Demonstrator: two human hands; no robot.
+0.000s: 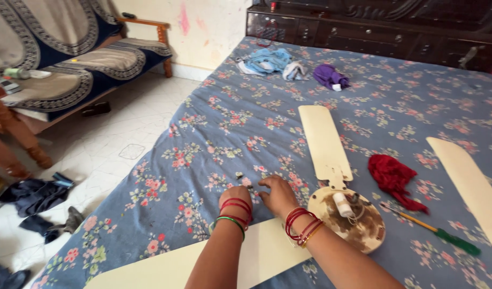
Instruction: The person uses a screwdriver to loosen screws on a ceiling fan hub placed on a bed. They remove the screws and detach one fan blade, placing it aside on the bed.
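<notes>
Both hands work at small screws [239, 175] on the bed [203, 128], left of the fan hub [348, 217]. Left hand [235, 195] curled, right hand [277, 194] pinching narrowly; contents unclear. Loose screws could sink into soft bedding and vanish.

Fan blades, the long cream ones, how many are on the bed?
3. One fan blade points up the bed from the round motor hub. One lies at the right edge. One lies under the person's forearms. More may be out of view.

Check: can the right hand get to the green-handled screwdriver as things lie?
Probably yes. The screwdriver lies bare on the bedsheet, on the right hand's side; only the fan motor hub sits between, low enough to reach over.
</notes>
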